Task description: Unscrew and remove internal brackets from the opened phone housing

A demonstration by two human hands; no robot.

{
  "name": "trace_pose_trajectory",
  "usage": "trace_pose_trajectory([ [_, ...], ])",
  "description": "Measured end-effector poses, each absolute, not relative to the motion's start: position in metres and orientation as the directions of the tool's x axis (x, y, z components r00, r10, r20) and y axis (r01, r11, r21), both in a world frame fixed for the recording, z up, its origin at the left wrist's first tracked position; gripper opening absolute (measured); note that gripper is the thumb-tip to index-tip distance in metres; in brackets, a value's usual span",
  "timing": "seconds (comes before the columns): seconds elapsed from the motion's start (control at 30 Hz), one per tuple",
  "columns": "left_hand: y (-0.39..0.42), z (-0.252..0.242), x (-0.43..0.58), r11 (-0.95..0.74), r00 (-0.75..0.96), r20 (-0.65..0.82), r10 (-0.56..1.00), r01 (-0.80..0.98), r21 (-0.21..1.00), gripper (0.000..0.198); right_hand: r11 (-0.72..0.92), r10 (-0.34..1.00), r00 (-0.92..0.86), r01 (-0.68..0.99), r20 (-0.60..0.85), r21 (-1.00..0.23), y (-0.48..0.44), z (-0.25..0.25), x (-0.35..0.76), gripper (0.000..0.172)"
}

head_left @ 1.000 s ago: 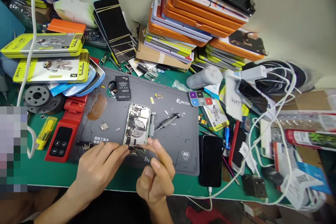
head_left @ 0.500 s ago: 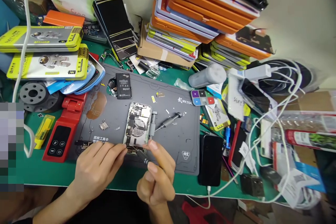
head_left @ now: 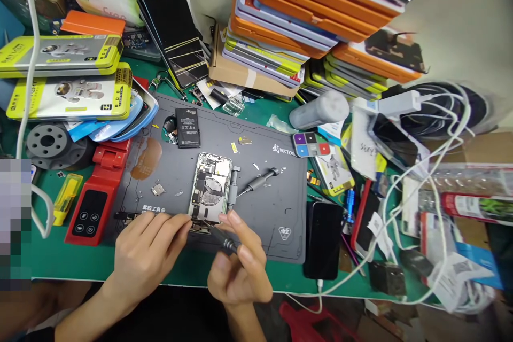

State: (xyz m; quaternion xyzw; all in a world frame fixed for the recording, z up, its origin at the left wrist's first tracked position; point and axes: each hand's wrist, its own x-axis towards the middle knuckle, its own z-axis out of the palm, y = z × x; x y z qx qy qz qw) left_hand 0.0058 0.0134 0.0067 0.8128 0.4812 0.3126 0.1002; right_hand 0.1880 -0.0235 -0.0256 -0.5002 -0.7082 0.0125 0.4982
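An opened phone [head_left: 211, 184], its inner parts bare, lies on the grey work mat [head_left: 256, 240]. My left hand [head_left: 146, 251] is closed, its fingertips pressed against the lower left edge of the phone. In my right hand [head_left: 242, 275] a dark screwdriver [head_left: 225, 240] is held between thumb and fingers, its tip at the phone's bottom end. My fingers partly cover that end, so the exact contact of the tip is unclear. Right of the phone lie a grey cylindrical tool [head_left: 233, 184] and a second screwdriver [head_left: 258, 181]. A black phone battery [head_left: 188, 128] rests above.
Small metal parts [head_left: 158, 188] are scattered on the mat. A red device [head_left: 90, 216] stands left; a black phone [head_left: 321, 240] with a cable lies right. Stacked orange cases [head_left: 312, 16] rise at the back. White cables [head_left: 430, 176] loop across the right side.
The screwdriver in my right hand has tilted slightly and its handle sits a little further right. My left hand stays at the phone's edge. The whole view has shifted slightly.
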Motion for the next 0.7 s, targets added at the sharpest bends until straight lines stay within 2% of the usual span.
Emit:
trace_pose_trajectory([
  [0.07, 0.0139, 0.0071, 0.0061, -0.520, 0.346, 0.412, 0.843, 0.720, 0.460, 0.017, 0.506, 0.710, 0.035, 0.670, 0.704, -0.544, -0.0205, -0.0211, 0.1867, 0.053],
  [0.2, 0.0144, 0.0077, 0.0068, -0.521, 0.351, 0.408, 0.843, 0.725, 0.452, 0.015, 0.508, 0.717, 0.064, 0.634, 0.694, -0.583, -0.0177, -0.0165, 0.1863, 0.046],
  [0.33, 0.0146, 0.0079, 0.0064, -0.523, 0.358, 0.405, 0.842, 0.726, 0.447, 0.017, 0.471, 0.690, 0.122, 0.672, 0.713, -0.571, -0.0174, -0.0174, 0.1873, 0.056],
  [0.53, 0.0165, 0.0075, 0.0059, -0.555, 0.394, 0.407, 0.824, 0.706, 0.441, 0.023, 0.446, 0.664, 0.245, 0.629, 0.707, -0.637, -0.0184, -0.0172, 0.1896, 0.044],
  [0.63, 0.0164, 0.0080, 0.0048, -0.578, 0.421, 0.407, 0.811, 0.686, 0.443, 0.030, 0.460, 0.682, 0.311, 0.520, 0.662, -0.719, -0.0184, -0.0153, 0.1900, 0.040],
  [0.7, 0.0161, 0.0085, 0.0039, -0.588, 0.433, 0.404, 0.806, 0.668, 0.456, 0.027, 0.473, 0.721, 0.300, 0.445, 0.624, -0.761, -0.0183, -0.0141, 0.1898, 0.039],
])
